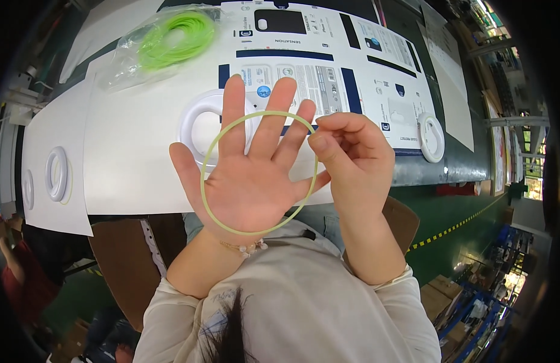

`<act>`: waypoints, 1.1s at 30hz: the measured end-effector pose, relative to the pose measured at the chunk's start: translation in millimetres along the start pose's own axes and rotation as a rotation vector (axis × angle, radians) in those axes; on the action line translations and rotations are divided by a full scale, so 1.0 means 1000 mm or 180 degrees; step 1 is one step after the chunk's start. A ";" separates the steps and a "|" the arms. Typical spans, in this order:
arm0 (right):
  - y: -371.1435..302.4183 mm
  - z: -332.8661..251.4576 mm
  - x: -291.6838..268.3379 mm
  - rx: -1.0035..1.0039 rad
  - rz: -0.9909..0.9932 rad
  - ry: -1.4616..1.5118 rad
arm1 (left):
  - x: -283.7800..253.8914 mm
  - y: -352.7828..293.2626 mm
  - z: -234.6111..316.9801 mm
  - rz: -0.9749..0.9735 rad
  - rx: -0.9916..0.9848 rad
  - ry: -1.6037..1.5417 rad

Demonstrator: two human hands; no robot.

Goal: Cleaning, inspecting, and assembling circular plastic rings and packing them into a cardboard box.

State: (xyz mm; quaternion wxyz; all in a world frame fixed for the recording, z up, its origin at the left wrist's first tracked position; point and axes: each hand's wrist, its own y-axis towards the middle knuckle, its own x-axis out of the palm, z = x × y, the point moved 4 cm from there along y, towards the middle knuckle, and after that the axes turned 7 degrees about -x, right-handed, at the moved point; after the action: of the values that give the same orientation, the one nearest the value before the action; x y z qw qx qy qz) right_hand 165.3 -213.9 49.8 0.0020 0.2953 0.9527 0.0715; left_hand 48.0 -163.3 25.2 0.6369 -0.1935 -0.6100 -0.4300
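My left hand [248, 184] is held up over the near side of the table, palm facing me and fingers spread. In front of that palm is a thin, pale green rubber-like ring [268, 113], roughly as wide as the hand. My right hand [358, 160] pinches the ring's right side between thumb and fingertips. The ring overlaps the left fingers in view; whether it touches them I cannot tell. Behind my left hand, a thick white ring [189, 124] lies on the table, partly hidden by the fingers.
A clear plastic bag holds a bundle of bright green rings [177, 39] at the far left. Printed packaging sheets [377, 78] cover the back and right. Another white ring [432, 138] lies right, and more white rings [56, 173] sit left on white sheeting [123, 157].
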 end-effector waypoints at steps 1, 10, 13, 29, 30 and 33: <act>0.001 0.001 -0.001 0.0007 0.0012 -0.0006 | -0.001 0.001 0.000 0.0003 -0.0011 -0.0010; -0.001 0.013 -0.041 -0.0761 0.0256 -0.0444 | 0.000 0.003 0.004 0.0124 0.0004 -0.0214; -0.012 0.024 -0.055 -0.0667 0.0134 -0.0487 | 0.000 0.004 0.005 -0.0023 0.0000 -0.0096; -0.033 0.082 -0.103 -0.1249 -0.0030 -0.2284 | 0.001 0.018 0.015 -0.0265 0.0278 -0.0204; -0.033 0.080 -0.101 -0.1415 -0.0048 -0.2434 | 0.002 0.019 0.016 -0.0304 0.0281 -0.0210; -0.032 0.081 -0.098 -0.1608 -0.0151 -0.2753 | 0.008 0.021 0.017 -0.0154 0.0355 -0.0148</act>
State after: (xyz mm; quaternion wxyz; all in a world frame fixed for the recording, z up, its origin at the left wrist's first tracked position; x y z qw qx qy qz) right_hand 232.4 -284.1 -38.5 0.4699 0.2665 0.8240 0.1710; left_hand 53.1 -140.6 41.6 0.6218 -0.1528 -0.6521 -0.4059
